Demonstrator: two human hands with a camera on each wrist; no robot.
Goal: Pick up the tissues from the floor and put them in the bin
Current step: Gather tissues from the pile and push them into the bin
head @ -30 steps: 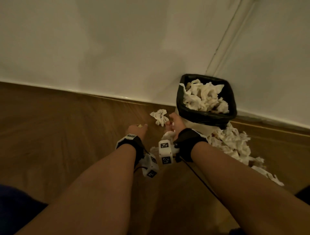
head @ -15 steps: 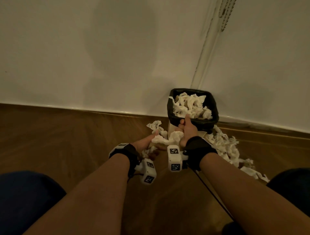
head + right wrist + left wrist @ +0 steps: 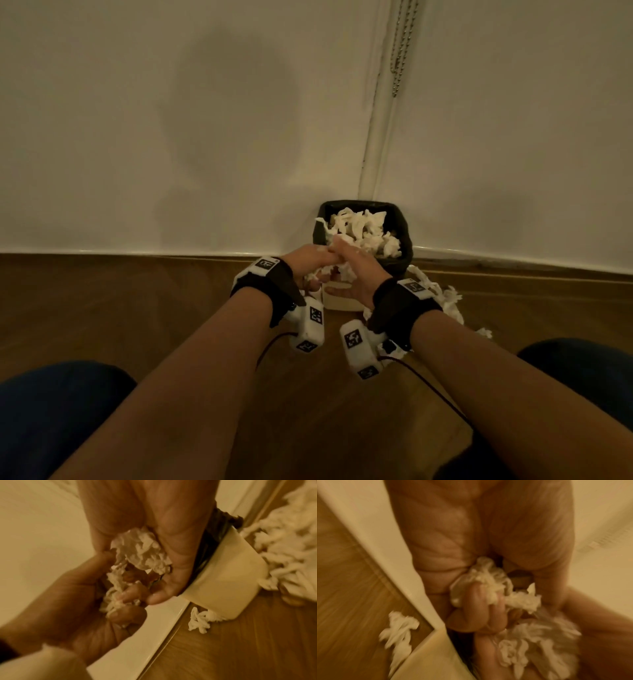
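Both hands, the left hand [image 3: 310,263] and right hand [image 3: 356,270], are curled round crumpled tissues [image 3: 140,550] at the six o'clock rim of the heaped bin [image 3: 406,236], so pieces could be spilled back onto the floor [image 3: 137,308].

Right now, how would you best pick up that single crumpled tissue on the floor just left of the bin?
Judging by its shape, come straight down from above and pinch the raised middle of the lone tissue. It lies loose and twisted on the wooden floor, close by the bin's cream base, so a sideways approach looks cramped.
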